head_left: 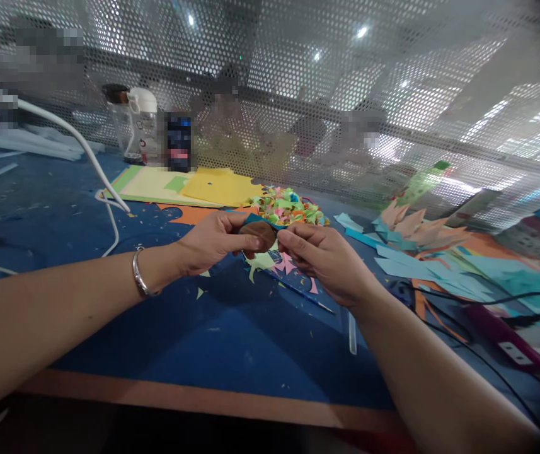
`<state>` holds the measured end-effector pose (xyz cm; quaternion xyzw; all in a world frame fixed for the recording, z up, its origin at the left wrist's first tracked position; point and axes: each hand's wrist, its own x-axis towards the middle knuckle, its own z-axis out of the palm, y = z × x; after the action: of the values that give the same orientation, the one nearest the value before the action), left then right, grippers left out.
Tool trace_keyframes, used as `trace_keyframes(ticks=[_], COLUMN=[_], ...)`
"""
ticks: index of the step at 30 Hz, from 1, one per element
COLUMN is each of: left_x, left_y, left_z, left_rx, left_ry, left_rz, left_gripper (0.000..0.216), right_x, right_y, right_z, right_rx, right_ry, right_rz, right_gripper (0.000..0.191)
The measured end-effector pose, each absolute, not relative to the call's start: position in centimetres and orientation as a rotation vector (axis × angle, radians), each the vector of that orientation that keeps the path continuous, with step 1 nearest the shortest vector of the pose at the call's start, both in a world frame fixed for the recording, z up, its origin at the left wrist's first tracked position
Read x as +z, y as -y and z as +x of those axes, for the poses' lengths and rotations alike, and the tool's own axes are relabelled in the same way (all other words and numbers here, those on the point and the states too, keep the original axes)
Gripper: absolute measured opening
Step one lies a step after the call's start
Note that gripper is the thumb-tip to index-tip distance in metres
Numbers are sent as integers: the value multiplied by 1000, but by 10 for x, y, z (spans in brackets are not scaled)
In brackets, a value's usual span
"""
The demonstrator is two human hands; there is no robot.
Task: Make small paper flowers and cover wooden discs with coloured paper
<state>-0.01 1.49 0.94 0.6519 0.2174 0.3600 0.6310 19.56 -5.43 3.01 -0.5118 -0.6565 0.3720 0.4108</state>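
Observation:
A brown round disc is pinched between the thumb and fingers of my left hand, held just above the table. Behind its upper edge shows a strip of teal paper. My right hand is closed in a pinch at the disc's right edge. What lies between its fingertips is too small and dark to make out. Pale green and pink paper scraps lie below the hands. A thin blue pen-like stick rests on the table nearby.
A pile of coloured paper scraps sits behind the hands, with yellow paper sheets to its left. Bottles and a phone stand against the perforated screen. A white cable, blue strips and a purple power strip flank them.

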Motion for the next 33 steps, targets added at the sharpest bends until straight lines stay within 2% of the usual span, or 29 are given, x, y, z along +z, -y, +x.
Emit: trace_keyframes(ticks=[18, 33], left_x=[8, 12], left_y=[-18, -15], left_z=[-1, -1], left_rx=[773, 763], left_ry=[-498, -481], left_rz=[1522, 1565], left_gripper=[18, 14], right_x=[31, 32], right_y=[54, 54], right_z=[196, 198], right_rx=[1004, 884], right_ry=[1658, 1740], right_rz=[-1299, -1327], right_gripper=[47, 45])
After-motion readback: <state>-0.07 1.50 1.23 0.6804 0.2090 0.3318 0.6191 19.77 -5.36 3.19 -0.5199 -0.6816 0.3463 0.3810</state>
